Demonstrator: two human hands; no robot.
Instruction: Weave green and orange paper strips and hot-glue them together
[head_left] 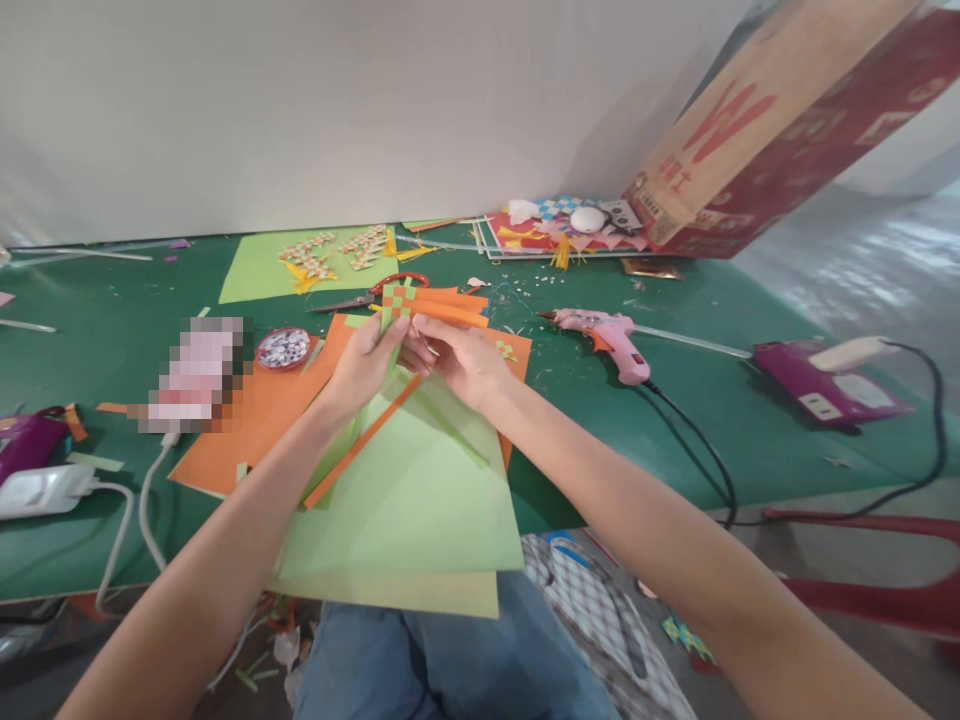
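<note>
Holding woven strips (398, 299); box (787, 120) reads "W".

Paper sheets (450, 510): stacked at the near edge of the table (600, 470), jutted past it
Woven piece (397, 299): held in the left fingers (394, 332), above the sheets
Scissors (360, 302): laid behind, to the left
Dish (283, 348): set left of the left fingers
Glue gun (616, 345): laid right of the sheets
Power strip (814, 385): placed farther right
Paper bag (757, 150): stood at the back right
</note>
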